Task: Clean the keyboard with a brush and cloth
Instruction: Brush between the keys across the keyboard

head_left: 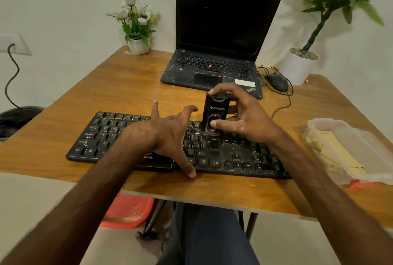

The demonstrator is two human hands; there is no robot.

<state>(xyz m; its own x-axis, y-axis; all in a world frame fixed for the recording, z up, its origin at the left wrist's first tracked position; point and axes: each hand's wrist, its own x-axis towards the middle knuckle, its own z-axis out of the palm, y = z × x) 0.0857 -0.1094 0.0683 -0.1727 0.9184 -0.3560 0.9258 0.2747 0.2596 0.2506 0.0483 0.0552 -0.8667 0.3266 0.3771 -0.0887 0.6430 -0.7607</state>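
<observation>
left hand (170, 135) spreads flat on the keyboard (234, 155), probably light and prone to sliding; right hand (244, 120) pinches the rigid black brush (215, 112) top and front.

The left hand (172, 135) hides middle keys of the keyboard (234, 156); the plastic container (361, 143) runs off the right edge.

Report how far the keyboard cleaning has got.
Done: nothing plainly finished; the keyboard looks dusty. In hand: the right hand grips the black brush upright on the keys by Enter, while the left hand presses the keyboard flat-fingered. Left: the remaining brushing and the wipe; what looks like a yellow cloth lies untouched in the clear container.
</observation>
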